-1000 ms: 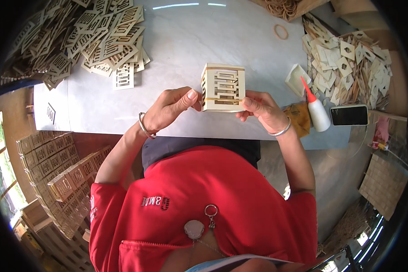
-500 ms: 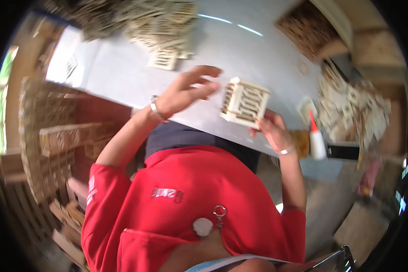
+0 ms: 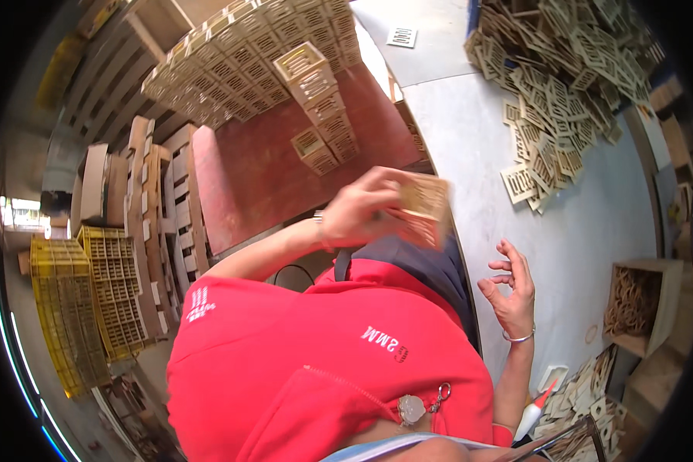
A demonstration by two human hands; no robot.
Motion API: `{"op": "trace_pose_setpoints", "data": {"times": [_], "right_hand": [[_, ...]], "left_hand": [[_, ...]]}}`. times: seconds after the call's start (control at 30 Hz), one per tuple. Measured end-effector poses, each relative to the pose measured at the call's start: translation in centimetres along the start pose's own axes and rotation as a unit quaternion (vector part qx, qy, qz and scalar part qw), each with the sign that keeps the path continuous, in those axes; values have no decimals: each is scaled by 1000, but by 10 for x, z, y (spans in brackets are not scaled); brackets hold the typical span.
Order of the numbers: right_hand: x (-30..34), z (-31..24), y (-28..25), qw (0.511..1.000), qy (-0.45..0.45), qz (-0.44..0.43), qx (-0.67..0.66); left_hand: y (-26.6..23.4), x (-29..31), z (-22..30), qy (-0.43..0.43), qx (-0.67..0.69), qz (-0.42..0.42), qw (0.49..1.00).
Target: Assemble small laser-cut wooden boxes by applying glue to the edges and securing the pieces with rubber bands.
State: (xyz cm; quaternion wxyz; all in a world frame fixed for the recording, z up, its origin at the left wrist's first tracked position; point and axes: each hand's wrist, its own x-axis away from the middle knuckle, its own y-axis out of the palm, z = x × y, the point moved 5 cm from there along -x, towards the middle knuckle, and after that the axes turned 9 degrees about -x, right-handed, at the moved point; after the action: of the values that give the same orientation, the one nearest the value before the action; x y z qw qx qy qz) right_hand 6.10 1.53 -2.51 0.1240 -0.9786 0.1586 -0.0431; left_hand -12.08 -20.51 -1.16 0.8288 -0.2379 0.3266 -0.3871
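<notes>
My left hand (image 3: 362,206) grips a small slotted wooden box (image 3: 426,202), its fingers on the box's left side. The box is blurred by motion. It is in front of my body, between the grey worktable (image 3: 470,146) and a red board (image 3: 262,165). Above the table's near edge is my right hand (image 3: 513,291), open, with its fingers apart and nothing in them. On the red board, beyond my left hand, stands a short row and stack of similar boxes (image 3: 333,127), open at the top.
Behind the short row rises a wall of stacked boxes (image 3: 239,65). Loose slotted panels (image 3: 547,131) lie heaped on the table. At right are a wooden bin of curved pieces (image 3: 641,300), a white glue bottle with a red tip (image 3: 530,420) and scattered wooden parts (image 3: 581,404). Yellow crates (image 3: 69,308) stand left.
My view has turned left toward the red board. The box has passed from my right hand to my left and moved off the table toward the board. My right hand is now empty.
</notes>
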Motion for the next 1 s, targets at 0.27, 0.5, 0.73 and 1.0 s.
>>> {"op": "trace_pose_setpoints", "data": {"times": [0.27,0.5,0.73,1.0], "right_hand": [[9,30,7,993,78,-64,54],[30,42,0,989,137,-25,53],[37,56,-1,985,170,-22,37],[36,57,-1,987,161,-1,21]], "left_hand": [[-105,112,-138,-239,-290,243,894],[-104,106,-193,-268,-307,231,883],[-95,102,-200,-251,-329,211,886],[-87,90,-204,-248,-353,188,882]]}}
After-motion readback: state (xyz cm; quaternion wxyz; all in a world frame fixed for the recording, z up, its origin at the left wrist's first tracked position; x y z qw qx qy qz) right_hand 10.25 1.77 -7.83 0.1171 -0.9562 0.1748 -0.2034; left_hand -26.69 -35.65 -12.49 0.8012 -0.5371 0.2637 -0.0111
